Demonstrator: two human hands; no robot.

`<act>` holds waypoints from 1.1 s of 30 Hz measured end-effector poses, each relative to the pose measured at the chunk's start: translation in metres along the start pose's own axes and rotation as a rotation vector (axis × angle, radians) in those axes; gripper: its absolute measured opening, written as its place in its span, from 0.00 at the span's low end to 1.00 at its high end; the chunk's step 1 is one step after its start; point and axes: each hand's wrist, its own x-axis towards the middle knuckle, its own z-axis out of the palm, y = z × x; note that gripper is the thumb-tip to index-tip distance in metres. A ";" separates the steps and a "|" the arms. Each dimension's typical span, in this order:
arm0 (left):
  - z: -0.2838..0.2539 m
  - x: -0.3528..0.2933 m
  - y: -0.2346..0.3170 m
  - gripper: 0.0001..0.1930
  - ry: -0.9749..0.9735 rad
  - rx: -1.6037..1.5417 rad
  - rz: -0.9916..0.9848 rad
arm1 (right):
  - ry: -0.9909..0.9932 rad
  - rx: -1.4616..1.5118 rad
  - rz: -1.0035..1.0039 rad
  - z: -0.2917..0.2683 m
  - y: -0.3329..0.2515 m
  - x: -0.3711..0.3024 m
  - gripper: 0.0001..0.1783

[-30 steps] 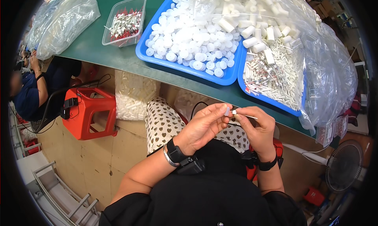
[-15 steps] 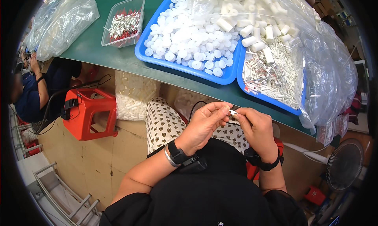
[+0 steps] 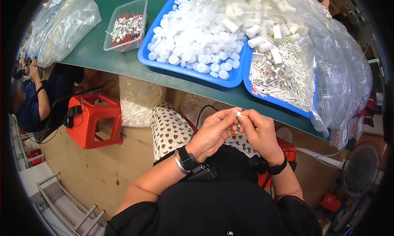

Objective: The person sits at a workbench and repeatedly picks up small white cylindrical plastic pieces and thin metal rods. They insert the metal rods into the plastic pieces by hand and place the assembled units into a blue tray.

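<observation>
Above my lap, just off the table's near edge, my left hand (image 3: 215, 131) and my right hand (image 3: 261, 133) meet at the fingertips. Both are closed in a pinch on a small white piece (image 3: 238, 112), mostly covered by the fingers. Beyond them, a blue tray (image 3: 143, 60) holds many translucent white discs (image 3: 193, 43). To its right, a second blue tray (image 3: 283, 105) contains thin white sticks (image 3: 297, 80), some with red parts, and thicker white foam-like cylinders (image 3: 255, 42).
A clear plastic tub (image 3: 107, 45) of red and white pieces stands on the green table (image 3: 102, 61). Plastic bags (image 3: 76, 26) lie at both table ends. Left are a red stool (image 3: 88, 127) and a seated person (image 3: 33, 94); right, a fan (image 3: 360, 170).
My right hand has moved slightly left, bringing its fingertips against those of my left. The white piece between them is now more hidden.
</observation>
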 end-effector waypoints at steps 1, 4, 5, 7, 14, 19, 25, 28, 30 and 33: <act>0.001 0.001 0.002 0.16 0.002 0.009 -0.010 | -0.025 0.008 0.021 -0.004 0.001 0.001 0.07; 0.007 0.001 0.012 0.15 0.037 0.063 -0.029 | -0.057 0.002 0.032 -0.007 0.004 0.000 0.06; 0.009 0.001 0.015 0.15 0.051 0.085 -0.034 | -0.059 -0.006 0.027 -0.009 0.004 0.000 0.06; 0.009 0.001 0.017 0.15 0.085 0.078 -0.017 | -0.001 -0.192 -0.167 -0.019 0.002 0.003 0.06; 0.009 -0.002 0.021 0.18 0.112 0.089 0.052 | 0.273 -0.872 -0.425 -0.081 0.009 0.034 0.03; 0.020 -0.003 0.023 0.20 0.132 0.141 0.082 | 0.120 -1.035 -0.443 -0.091 0.016 0.045 0.02; 0.016 -0.005 0.023 0.22 0.150 0.154 0.127 | 0.172 -0.876 -0.515 -0.090 0.010 0.041 0.05; 0.024 -0.006 0.030 0.22 0.159 0.133 0.159 | 0.181 -0.555 -0.479 -0.078 0.004 0.023 0.07; 0.030 -0.006 0.034 0.22 0.144 0.122 0.178 | 0.092 -0.427 -0.518 -0.065 0.000 0.016 0.08; 0.035 -0.005 0.037 0.22 0.125 0.111 0.214 | 0.094 -0.374 -0.523 -0.053 0.002 0.012 0.10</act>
